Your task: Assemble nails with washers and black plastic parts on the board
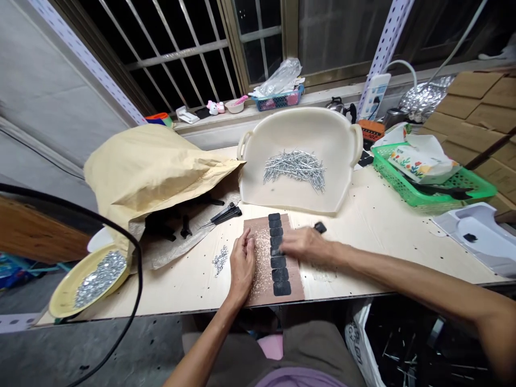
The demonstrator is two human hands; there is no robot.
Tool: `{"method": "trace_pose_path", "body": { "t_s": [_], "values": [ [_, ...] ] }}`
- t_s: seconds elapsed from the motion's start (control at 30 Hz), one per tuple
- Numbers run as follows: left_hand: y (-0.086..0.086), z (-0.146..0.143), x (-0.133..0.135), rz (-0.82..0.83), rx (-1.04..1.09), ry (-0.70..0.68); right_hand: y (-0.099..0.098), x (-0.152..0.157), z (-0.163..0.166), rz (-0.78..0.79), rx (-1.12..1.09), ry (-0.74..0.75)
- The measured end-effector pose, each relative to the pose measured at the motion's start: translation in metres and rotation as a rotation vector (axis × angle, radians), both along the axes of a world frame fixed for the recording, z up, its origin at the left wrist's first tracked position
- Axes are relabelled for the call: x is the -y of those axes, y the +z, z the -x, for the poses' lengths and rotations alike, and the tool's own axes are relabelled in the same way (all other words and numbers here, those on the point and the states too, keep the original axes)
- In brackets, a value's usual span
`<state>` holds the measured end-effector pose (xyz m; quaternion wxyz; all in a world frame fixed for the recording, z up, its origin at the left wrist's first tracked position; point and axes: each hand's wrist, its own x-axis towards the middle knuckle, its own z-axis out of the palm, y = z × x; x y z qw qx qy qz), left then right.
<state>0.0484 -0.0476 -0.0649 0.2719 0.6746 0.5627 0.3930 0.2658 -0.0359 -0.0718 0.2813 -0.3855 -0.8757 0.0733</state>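
A brown board (296,279) lies at the table's near edge with a column of several black pads (278,252) down its middle and a speckled patch of tiny metal bits on its left half. My left hand (242,263) rests flat on that left half, fingers stretched out. My right hand (304,243) is blurred and reaches onto the pad column from the right, fingertips closed at one pad; another black piece (320,227) lies just behind it.
A cream tray (338,145) with a heap of screws (296,166) stands behind the board. A tan paper sack (153,172), black tools (223,215), a small screw pile (220,259), a yellow dish (66,301) and a green basket (439,196) surround it.
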Motion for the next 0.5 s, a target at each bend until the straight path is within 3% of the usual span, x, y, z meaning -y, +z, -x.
{"method": "trace_pose_path", "body": {
  "t_s": [0.07, 0.2, 0.3, 0.5],
  "values": [
    [0.0, -0.001, 0.0, 0.005, 0.012, -0.009, -0.004, 0.002, -0.002, 0.005, -0.008, 0.04],
    [0.0, 0.0, 0.0, 0.02, 0.008, -0.004, 0.0, -0.031, -0.016, -0.001, -0.001, -0.139],
    [0.0, 0.0, 0.0, 0.033, 0.005, 0.016, 0.001, -0.048, -0.017, -0.029, 0.032, -0.173],
    [-0.001, 0.0, -0.001, 0.022, 0.023, 0.003, -0.01, 0.007, 0.0, -0.007, 0.062, 0.145]
  ]
}}
